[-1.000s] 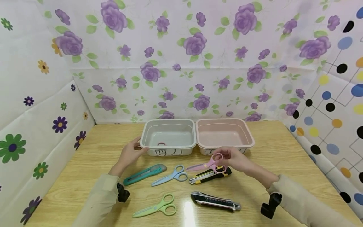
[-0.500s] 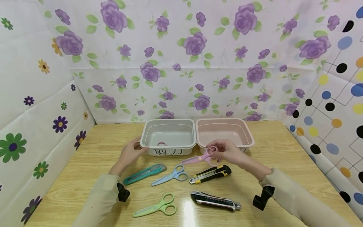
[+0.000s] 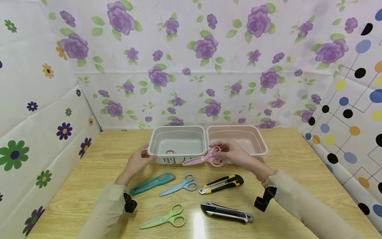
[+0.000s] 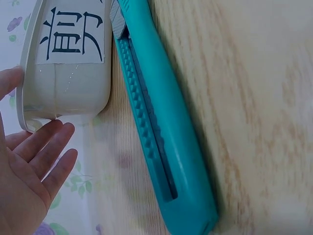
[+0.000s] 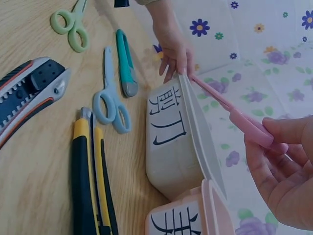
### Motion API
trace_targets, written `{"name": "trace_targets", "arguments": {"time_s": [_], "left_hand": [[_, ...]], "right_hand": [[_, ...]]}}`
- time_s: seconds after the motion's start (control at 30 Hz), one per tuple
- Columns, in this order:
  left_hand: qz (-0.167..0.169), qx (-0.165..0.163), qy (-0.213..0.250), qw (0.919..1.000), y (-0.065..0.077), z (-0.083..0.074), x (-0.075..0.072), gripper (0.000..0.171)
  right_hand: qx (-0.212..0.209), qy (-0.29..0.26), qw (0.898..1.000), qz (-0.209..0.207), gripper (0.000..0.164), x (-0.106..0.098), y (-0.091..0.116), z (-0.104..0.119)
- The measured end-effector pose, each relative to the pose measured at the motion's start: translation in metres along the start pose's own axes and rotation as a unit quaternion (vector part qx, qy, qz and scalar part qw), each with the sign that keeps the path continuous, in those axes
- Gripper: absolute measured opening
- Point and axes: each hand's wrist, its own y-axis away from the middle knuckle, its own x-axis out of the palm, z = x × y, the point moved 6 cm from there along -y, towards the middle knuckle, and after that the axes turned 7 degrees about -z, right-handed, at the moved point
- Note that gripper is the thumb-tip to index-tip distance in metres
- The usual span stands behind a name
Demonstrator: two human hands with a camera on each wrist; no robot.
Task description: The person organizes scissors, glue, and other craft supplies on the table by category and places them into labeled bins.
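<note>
My right hand (image 3: 234, 155) pinches pink scissors (image 3: 203, 159) by the handle loops, thumb against the fingers. They hang in front of the spot where two bins meet, blades toward the left. At the left end of the pale grey bin (image 3: 179, 137), my left hand (image 3: 136, 166) holds the rim corner, thumb at the front and fingers around the end. In the left wrist view the thumb and fingers meet the bin (image 4: 73, 93) on either side of its corner. Inside that bin a small reddish loop (image 3: 170, 151) shows; the rest is hidden by the front wall.
A pink bin (image 3: 241, 137) stands against the grey one's right side. Before them lie a teal utility knife (image 3: 153, 183), blue scissors (image 3: 178, 187), a yellow-black utility knife (image 3: 222, 183), green scissors (image 3: 163, 219) and a black-silver utility knife (image 3: 226, 211). Patterned cloth encloses the table.
My right hand has carried the pink scissors left and upward, from over the yellow-black knife to the grey bin's front right. My left hand has stayed on the grey bin.
</note>
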Motion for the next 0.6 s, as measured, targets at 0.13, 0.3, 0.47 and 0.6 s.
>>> {"name": "trace_targets", "arguments": {"time_s": [0.13,0.3,0.47,0.6], "left_hand": [[-0.001,-0.002,0.001,1.0,0.0,0.0,0.0,0.074],[-0.002,-0.002,0.002,1.0,0.001,-0.001,0.0,0.074],[-0.001,-0.001,0.002,1.0,0.001,-0.001,0.0,0.072],[-0.001,-0.001,0.006,1.0,0.0,-0.001,0.001,0.07]], "right_hand": [[0.008,-0.001,1.0,-0.013,0.035,0.001,-0.008,0.001],[0.014,-0.003,1.0,-0.023,0.038,-0.001,-0.017,0.001],[0.012,-0.009,0.999,-0.032,0.037,0.0,-0.025,0.002],[0.017,-0.015,0.999,-0.042,0.036,0.003,-0.033,0.002]]}}
